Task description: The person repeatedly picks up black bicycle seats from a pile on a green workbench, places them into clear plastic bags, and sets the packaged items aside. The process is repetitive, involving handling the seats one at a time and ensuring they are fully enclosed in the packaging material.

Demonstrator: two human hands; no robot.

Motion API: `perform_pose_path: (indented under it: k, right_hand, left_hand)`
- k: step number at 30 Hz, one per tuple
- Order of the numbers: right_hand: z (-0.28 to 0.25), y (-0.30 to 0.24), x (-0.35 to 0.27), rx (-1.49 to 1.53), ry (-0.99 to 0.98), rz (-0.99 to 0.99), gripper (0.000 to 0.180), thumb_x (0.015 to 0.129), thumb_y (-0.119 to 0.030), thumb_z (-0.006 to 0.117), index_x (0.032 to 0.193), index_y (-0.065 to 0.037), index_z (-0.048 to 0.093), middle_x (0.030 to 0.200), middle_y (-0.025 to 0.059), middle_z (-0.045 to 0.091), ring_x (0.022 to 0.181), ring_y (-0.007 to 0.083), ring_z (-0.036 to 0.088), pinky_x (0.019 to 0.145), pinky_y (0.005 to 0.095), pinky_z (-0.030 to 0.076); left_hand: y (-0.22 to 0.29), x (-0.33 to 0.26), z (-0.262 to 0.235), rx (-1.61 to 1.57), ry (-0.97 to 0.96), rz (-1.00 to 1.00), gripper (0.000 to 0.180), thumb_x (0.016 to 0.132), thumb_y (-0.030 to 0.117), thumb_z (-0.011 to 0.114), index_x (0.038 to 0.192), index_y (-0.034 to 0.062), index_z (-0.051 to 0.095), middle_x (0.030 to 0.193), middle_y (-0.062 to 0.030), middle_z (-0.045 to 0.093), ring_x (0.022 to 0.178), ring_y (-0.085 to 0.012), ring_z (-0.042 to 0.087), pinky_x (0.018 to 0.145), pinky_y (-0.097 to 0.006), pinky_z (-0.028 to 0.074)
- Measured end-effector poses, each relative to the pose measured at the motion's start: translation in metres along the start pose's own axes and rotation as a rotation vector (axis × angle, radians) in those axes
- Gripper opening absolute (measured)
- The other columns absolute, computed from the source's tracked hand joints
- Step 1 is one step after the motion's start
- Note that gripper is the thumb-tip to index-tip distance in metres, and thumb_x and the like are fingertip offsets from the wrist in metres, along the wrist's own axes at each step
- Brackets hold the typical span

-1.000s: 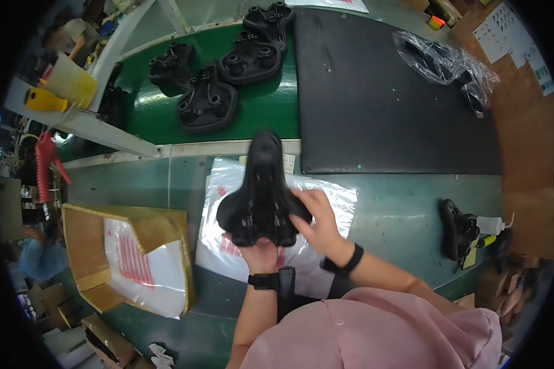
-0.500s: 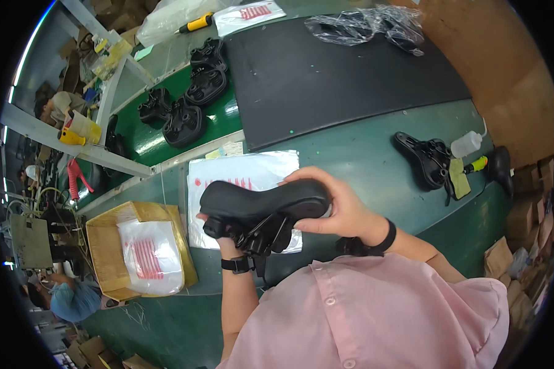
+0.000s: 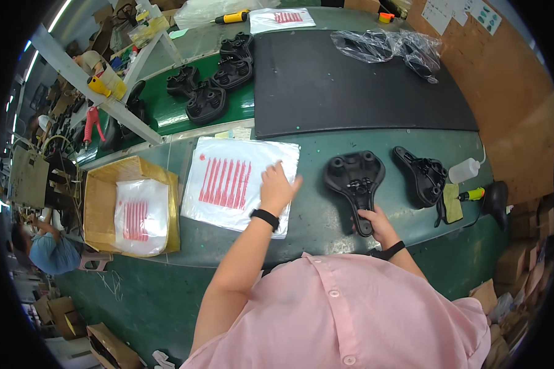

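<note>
My right hand (image 3: 380, 227) grips the narrow nose of a black bicycle saddle (image 3: 354, 174), whose underside with its rails faces up. The saddle's wide end points away from me, over the green tabletop. Over the right edge of a stack of white plastic bags (image 3: 224, 181) with red stripes is my left hand (image 3: 278, 188), fingers apart and nothing held. Whether its fingertips press on the top bag I cannot tell. A second black saddle (image 3: 420, 175) lies underside up, just right of the held one.
A yellow box (image 3: 173, 215) with more bags stands at the left. Several saddles (image 3: 206, 101) lie on the green strip behind a white metal frame (image 3: 143, 130). Farther back is a black mat (image 3: 357, 92). A bottle (image 3: 465, 170) and a yellow-green cloth (image 3: 452, 203) sit at the right.
The saddle has moved right, away from above the bags, and turned from its side to underside up. My left hand has let go of it and reached onto the bags.
</note>
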State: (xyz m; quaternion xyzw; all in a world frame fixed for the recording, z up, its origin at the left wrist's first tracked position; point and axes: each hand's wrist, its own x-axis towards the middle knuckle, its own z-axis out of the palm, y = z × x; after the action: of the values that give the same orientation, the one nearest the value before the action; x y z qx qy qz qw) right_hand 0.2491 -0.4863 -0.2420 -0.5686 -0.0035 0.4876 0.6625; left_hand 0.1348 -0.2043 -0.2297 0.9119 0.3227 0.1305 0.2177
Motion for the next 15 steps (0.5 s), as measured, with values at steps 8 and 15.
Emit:
perform_pose_path:
  k: [8, 15]
  right_hand:
    - [-0.028, 0.033, 0.009, 0.240, 0.032, 0.063, 0.027, 0.088, -0.014, 0.059, 0.109, 0.002, 0.053, 0.095, 0.0193, 0.066, 0.076, 0.0308, 0.067, 0.064, 0.0408, 0.057]
    - [-0.027, 0.042, 0.027, 0.295, -0.044, 0.061, 0.026, 0.090, -0.018, 0.057, 0.108, 0.001, 0.054, 0.099, 0.0229, 0.066, 0.084, 0.0359, 0.067, 0.072, 0.0448, 0.057]
  left_hand:
    - [-0.057, -0.024, 0.072, 0.159, -0.118, 0.046, 0.024, 0.076, 0.012, 0.064, 0.094, -0.0018, 0.059, 0.090, -0.0189, 0.063, 0.081, -0.0350, 0.062, 0.070, -0.043, 0.052]
    - [-0.098, -0.015, 0.040, -0.511, -0.128, -0.367, 0.027, 0.082, 0.021, 0.069, 0.066, 0.0018, 0.059, 0.058, -0.0061, 0.058, 0.054, -0.0144, 0.053, 0.052, -0.030, 0.044]
